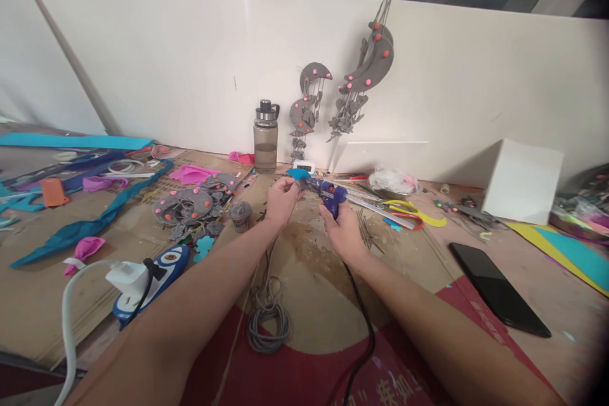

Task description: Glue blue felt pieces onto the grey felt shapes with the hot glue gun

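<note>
My right hand is wrapped round the handle of a blue glue gun, whose nozzle points left and whose black cord runs down toward me. Facing it, my left hand pinches a small blue piece that looks like felt. The nozzle is close to this piece; whether they touch I cannot tell. A ball of grey yarn sits left of my left hand. Below my hands, a loose coil of grey cord lies on the cardboard.
Left are grey felt crescents with pink and orange dots, and a power strip. Behind stands a water bottle; similar grey hangings are on the white wall. At right lie yellow-handled scissors, a black phone and a white block.
</note>
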`<state>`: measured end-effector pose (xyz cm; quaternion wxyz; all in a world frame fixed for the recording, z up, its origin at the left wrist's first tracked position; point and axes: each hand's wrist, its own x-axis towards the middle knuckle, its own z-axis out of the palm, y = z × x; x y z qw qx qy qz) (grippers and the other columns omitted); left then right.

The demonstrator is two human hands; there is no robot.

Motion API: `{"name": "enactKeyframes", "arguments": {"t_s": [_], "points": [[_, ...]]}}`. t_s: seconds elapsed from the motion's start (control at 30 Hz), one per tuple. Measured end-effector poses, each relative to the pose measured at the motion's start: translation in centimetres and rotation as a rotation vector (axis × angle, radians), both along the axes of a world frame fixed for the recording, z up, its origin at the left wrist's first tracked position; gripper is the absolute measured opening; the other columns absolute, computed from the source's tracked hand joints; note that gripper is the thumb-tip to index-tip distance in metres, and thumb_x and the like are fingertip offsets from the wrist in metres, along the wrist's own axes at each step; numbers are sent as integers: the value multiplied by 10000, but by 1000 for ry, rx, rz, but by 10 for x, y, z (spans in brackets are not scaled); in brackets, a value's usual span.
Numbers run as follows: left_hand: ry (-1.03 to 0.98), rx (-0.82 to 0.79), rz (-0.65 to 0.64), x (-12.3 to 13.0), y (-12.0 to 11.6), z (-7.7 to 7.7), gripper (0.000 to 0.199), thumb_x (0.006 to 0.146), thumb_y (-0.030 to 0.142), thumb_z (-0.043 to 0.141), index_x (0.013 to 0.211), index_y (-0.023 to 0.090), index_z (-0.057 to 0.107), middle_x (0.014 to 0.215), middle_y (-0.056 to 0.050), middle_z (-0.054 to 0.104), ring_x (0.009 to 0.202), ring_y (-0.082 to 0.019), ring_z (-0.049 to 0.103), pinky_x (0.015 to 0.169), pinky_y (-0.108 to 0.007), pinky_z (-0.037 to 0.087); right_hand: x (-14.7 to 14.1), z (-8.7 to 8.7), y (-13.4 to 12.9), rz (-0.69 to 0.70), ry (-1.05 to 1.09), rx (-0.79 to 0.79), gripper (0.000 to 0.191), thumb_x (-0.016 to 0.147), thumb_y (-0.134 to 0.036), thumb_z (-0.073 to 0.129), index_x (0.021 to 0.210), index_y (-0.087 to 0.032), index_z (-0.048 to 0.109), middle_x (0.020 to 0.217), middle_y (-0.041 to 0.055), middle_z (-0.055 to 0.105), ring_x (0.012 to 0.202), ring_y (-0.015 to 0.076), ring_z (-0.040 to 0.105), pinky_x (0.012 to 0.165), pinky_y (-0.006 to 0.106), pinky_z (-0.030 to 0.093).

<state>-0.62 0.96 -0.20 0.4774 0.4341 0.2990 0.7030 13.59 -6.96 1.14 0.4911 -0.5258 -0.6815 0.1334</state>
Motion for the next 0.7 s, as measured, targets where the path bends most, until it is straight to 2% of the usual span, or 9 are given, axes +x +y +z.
{"name": "enactKeyframes", "arguments": {"t_s": [0.1, 0.23, 0.53, 0.7], "points": [[23, 12, 3, 0, 0, -1, 129, 672, 271, 664, 687, 171, 583, 670, 39, 560, 632, -82, 520, 782, -318, 554, -2, 1, -2, -11, -23, 19, 297, 862, -428, 484, 1010, -181, 558, 865, 94, 664, 801, 246, 608, 785, 413, 491], [28, 13, -9, 0, -1, -1, 133, 680, 281, 667, 690, 171, 593, 646, 42, 551, 607, -80, 509, 777, -322, 555, -4, 1, -5, -10, -44, 0, 312, 865, -440, 479, 1006, -175, 566, 830, 96, 661, 787, 251, 610, 784, 417, 491], [-51, -34, 31, 0, -7, 8, 137, 640, 242, 673, 666, 172, 558, 687, 40, 536, 683, -98, 538, 800, -344, 562, 3, -3, 3, -27, 57, -41, 334, 876, -456, 476, 1044, -178, 551, 756, 52, 644, 647, 203, 576, 630, 339, 474], [-108, -56, 15, -1, -10, 14, 162, 620, 223, 686, 654, 166, 539, 687, 38, 527, 683, -91, 542, 809, -359, 570, 6, -6, 6, -19, 100, -23, 361, 877, -483, 480, 1053, -177, 556, 750, 45, 648, 665, 205, 592, 614, 316, 467]]}}
